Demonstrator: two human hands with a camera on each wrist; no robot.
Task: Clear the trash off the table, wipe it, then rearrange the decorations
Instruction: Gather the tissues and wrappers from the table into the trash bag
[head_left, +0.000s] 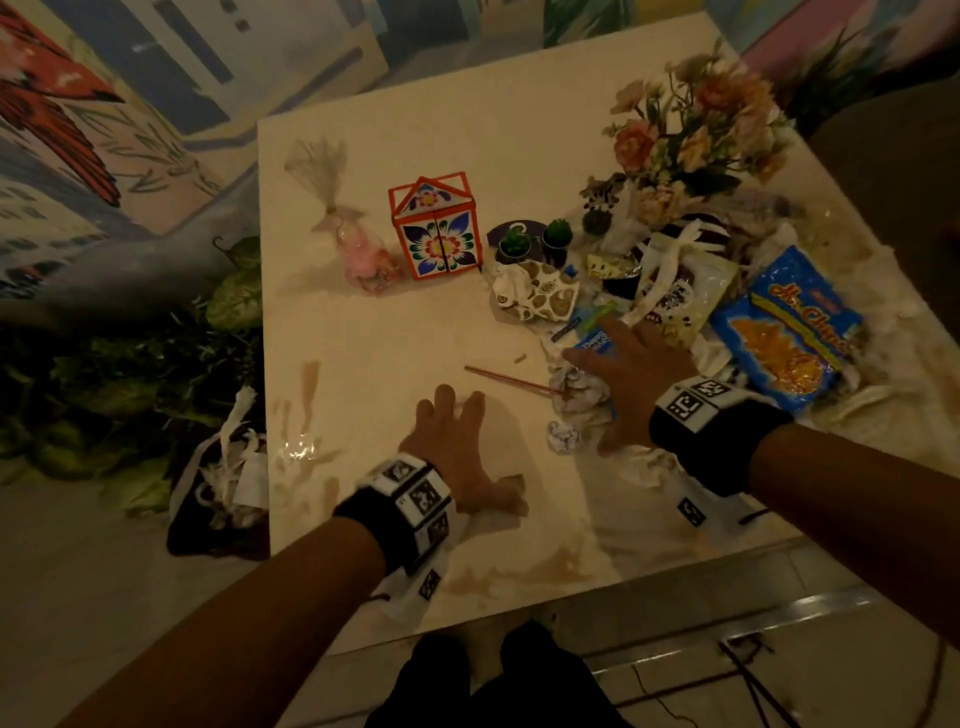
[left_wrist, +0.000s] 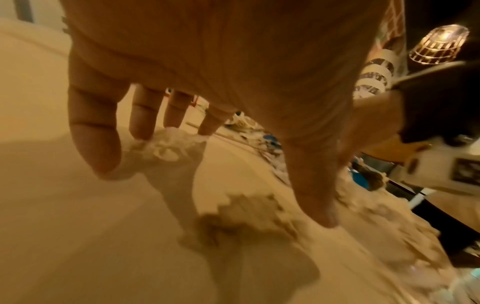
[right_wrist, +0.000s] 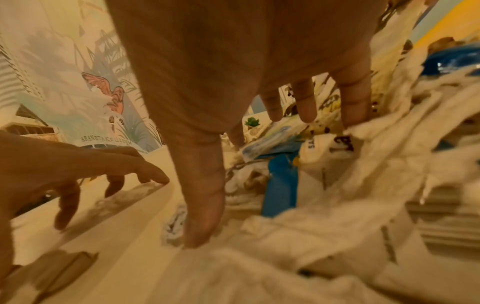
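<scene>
My left hand (head_left: 457, 447) lies spread and flat on the cream table (head_left: 374, 338) near its front edge; in the left wrist view its fingertips (left_wrist: 141, 131) touch a small white tissue scrap (left_wrist: 166, 148). Spread open, my right hand (head_left: 618, 379) presses on the trash heap: crumpled paper (head_left: 584, 392), a blue carton (head_left: 597, 338) and white wrappers (right_wrist: 337, 226). A small paper ball (head_left: 563, 436) lies by its thumb (right_wrist: 200, 226). A thin stick (head_left: 509, 378) lies between the hands. A blue chip bag (head_left: 789, 338) sits right of the heap.
Decorations stand at the back: a floral box (head_left: 439, 231), a pink wrapped gift (head_left: 358, 249), two small cacti (head_left: 514, 241), a flower bouquet (head_left: 691, 135). Brown smears (head_left: 311, 379) mark the tabletop. A filled trash bag (head_left: 228, 483) sits on the floor at the left.
</scene>
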